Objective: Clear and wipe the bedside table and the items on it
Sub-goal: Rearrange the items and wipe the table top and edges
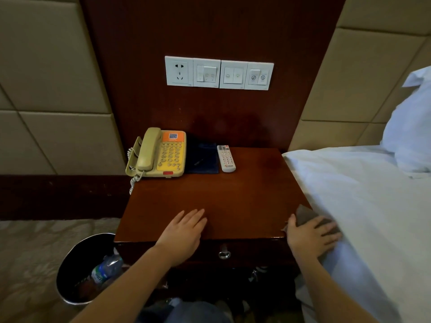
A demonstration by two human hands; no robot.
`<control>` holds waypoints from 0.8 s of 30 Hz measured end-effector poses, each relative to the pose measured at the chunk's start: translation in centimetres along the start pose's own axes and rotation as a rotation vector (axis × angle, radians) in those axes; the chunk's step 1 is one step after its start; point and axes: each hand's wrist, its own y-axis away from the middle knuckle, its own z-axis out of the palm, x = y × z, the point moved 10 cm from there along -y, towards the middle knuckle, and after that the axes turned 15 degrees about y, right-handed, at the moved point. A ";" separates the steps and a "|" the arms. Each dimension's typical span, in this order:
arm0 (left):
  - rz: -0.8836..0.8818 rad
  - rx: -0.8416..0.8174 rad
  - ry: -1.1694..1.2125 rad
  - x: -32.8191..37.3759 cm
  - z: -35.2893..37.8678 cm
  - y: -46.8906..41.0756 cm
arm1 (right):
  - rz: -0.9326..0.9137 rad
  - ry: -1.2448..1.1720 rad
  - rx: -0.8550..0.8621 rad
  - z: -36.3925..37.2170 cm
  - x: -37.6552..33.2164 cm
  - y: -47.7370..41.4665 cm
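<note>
Down on the floor, left of the counter (233,201), is a black trash bin (67,271) with a plastic bottle (106,269) in it. At the counter's back left corner sits a yellow telephone (161,155). It looks hard and a bit heavy, and its handset could slip off, so lift it by both sides of the base. The left hand (184,229) lies flat near the front edge with straight fingers and holds nothing. Next to the phone is a dark blue folder (205,157), thin and light, with a pen (198,162) on top that might roll away. Just right of it is a white remote (225,158), small and light and easy to pick up by its long sides. At the front right corner, the right hand (312,236) presses spread fingers on a soft brown cloth (305,214), which touches the white bed (361,206).
</note>
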 end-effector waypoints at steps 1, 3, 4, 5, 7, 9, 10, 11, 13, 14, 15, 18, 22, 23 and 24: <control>-0.022 0.003 0.005 -0.2 -0.1 0.0 | -0.068 0.148 -0.060 -0.2 -1.1 0.3; -0.059 0.011 0.020 -0.7 -0.5 0.0 | -0.272 0.333 -0.150 0.3 -4.5 1.8; -0.070 0.017 0.025 -0.9 -0.7 0.1 | -0.398 0.370 -0.173 0.7 -6.9 3.4; -0.074 0.022 0.024 -1.1 -1.0 0.4 | -0.528 0.391 -0.194 1.1 -9.5 5.6; -0.083 0.033 0.010 -1.8 -1.6 1.1 | -0.763 0.422 -0.225 2.2 -14.7 11.1; -0.128 0.050 0.034 -3.4 -2.3 2.3 | -0.956 0.453 -0.247 3.4 -19.1 17.3; -0.171 0.061 0.071 -4.6 -2.6 2.9 | -1.039 0.471 -0.252 3.9 -20.9 20.3; -0.227 0.074 0.118 -5.9 -2.9 3.6 | -1.108 0.490 -0.250 4.2 -22.3 22.9; -0.341 0.099 0.184 -8.4 -3.2 4.7 | -1.169 0.502 -0.252 4.5 -23.9 26.1; -0.387 0.107 0.194 -9.4 -3.2 5.2 | -1.163 0.485 -0.253 4.6 -24.3 26.8; -0.424 0.106 0.200 -10.2 -3.2 5.5 | -1.144 0.460 -0.249 4.5 -24.4 26.9; -0.463 0.082 0.222 -10.6 -2.6 5.4 | -1.071 0.400 -0.241 4.1 -23.7 25.7; -0.341 0.045 0.205 -7.4 -1.9 3.8 | -0.967 0.389 -0.252 3.3 -21.3 19.5; -0.300 0.032 0.195 -6.5 -1.6 3.3 | -0.924 0.391 -0.239 2.9 -20.1 16.8; -0.265 0.018 0.184 -5.7 -1.2 2.7 | -0.868 0.397 -0.225 2.6 -18.5 13.7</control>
